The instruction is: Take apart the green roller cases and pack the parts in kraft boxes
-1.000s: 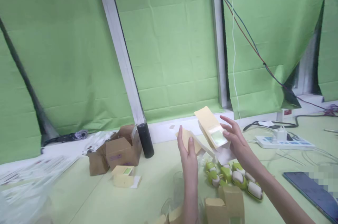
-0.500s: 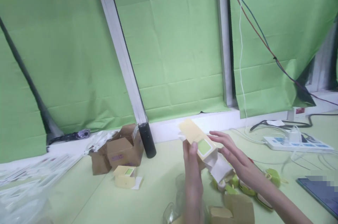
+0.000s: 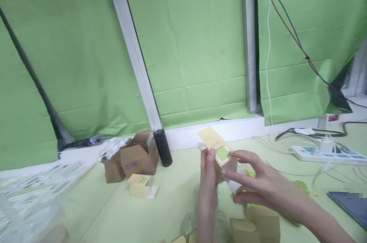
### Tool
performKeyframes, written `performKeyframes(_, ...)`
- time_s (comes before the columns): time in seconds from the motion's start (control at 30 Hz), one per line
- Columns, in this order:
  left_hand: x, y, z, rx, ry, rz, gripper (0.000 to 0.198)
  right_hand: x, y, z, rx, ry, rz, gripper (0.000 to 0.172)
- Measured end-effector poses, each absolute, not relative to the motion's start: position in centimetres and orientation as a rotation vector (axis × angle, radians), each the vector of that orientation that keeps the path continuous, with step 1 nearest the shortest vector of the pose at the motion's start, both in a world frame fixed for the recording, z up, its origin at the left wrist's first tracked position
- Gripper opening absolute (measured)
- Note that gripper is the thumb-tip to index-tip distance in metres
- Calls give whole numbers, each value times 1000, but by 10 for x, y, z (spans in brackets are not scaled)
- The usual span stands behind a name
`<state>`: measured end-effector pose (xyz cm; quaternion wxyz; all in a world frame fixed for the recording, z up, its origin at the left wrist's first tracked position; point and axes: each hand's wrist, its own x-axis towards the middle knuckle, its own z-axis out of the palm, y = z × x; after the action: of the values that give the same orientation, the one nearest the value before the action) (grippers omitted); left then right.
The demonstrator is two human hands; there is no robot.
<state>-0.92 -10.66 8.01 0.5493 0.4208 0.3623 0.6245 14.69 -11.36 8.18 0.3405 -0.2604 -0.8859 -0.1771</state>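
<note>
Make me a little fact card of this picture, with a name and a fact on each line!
Left hand: holding a pale yellow card box with a green square
Right hand: spread, seemingly touching that box
Tabletop: pale yellow-green
Left side: open brown cardboard carton, beside a black upright cylinder
Right side: long white plastic power strip

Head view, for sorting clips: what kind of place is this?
Probably a workroom: the left hand holds a small carton, and an open cardboard box and power strip sit on the table.
</note>
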Motion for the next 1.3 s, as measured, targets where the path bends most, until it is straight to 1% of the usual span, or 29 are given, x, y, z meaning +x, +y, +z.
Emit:
performKeyframes(0.1,-11,-110,86,1076,921,1477,40,150,-113,80,-606,-2270,-540,43)
performKeyframes(0.2,-10,-114,87,1064,892,1458,42,153,-111,80,-480,-2184,-677,38)
performKeyframes(0.27,-9,-114,85,1042,870,1415,47,153,-110,79,-417,-2122,-742,32)
performKeyframes(0.37,-9,-110,81,1003,828,1354,58,151,-107,76,-347,-2038,-771,18)
performKeyframes(0.43,-9,-107,78,997,804,1327,64,150,-106,75,-345,-2011,-745,16)
performKeyframes(0.5,-8,-107,78,1021,806,1334,61,150,-107,73,-382,-2015,-672,13)
performKeyframes(0.63,-3,-113,84,1087,855,1405,44,152,-110,71,-499,-2060,-493,14)
performKeyframes(0.73,0,-119,90,1133,832,1392,36,152,-109,68,-536,-1933,-500,9)
performKeyframes(0.83,0,-119,91,1185,800,1316,38,151,-106,66,-519,-1803,-546,7)
performKeyframes(0.93,1,-116,87,1186,787,1321,43,150,-105,66,-536,-1815,-439,6)
performKeyframes(0.97,2,-115,85,1182,777,1331,46,149,-105,66,-547,-1820,-389,9)
performKeyframes(1.0,3,-114,83,1176,765,1341,48,149,-105,67,-566,-1812,-341,15)
performKeyframes(1.1,5,-111,81,1184,743,1345,53,150,-109,73,-675,-1770,-195,43)
performKeyframes(1.17,6,-111,82,1211,746,1318,53,153,-112,77,-785,-1783,-53,56)
performKeyframes(1.23,7,-111,82,1247,744,1300,52,158,-115,78,-899,-1814,108,63)
performKeyframes(1.3,12,-112,82,1277,724,1270,49,166,-119,77,-977,-1830,211,65)
